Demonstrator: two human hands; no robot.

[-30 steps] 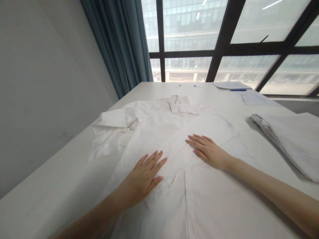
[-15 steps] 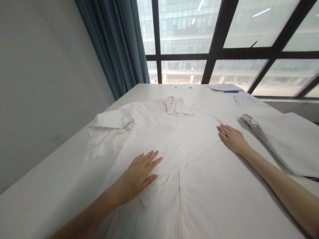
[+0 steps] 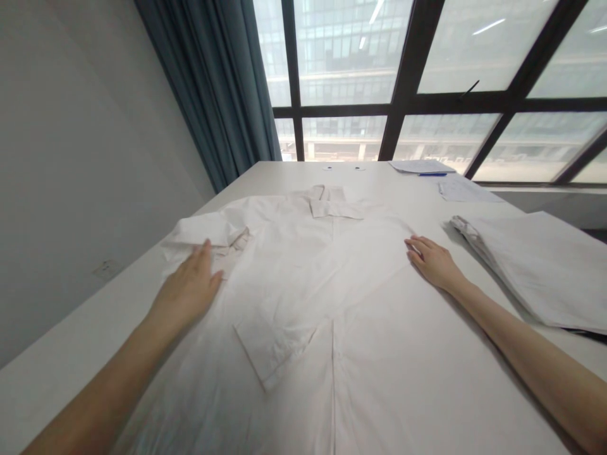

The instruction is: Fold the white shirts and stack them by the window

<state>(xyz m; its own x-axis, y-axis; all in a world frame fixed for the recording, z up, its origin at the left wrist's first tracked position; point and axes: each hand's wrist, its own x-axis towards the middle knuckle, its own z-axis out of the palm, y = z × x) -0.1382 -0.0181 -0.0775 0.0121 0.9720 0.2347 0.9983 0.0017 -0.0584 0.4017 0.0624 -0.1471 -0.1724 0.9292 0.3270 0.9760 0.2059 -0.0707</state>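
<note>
left hand (image 3: 187, 287) is open, thumb apart, fingers over the outlying sleeve (image 3: 202, 229) of a white shirt (image 3: 379, 354); whether it presses the fabric i cannot tell. right hand (image 3: 434, 260) is loose too, palm down at the shirt's right edge. a big window (image 3: 351, 50) fills the back, a blue curtain (image 3: 222, 95) at its left. before it stands the white bench (image 3: 85, 360), with the shirt spread along its middle, collar (image 3: 337, 209) towards the window. a folded white cloth (image 3: 545, 265) lies right of the shirt, papers (image 3: 467, 189) farther back, and a blue pen (image 3: 432, 174) by them.
</note>
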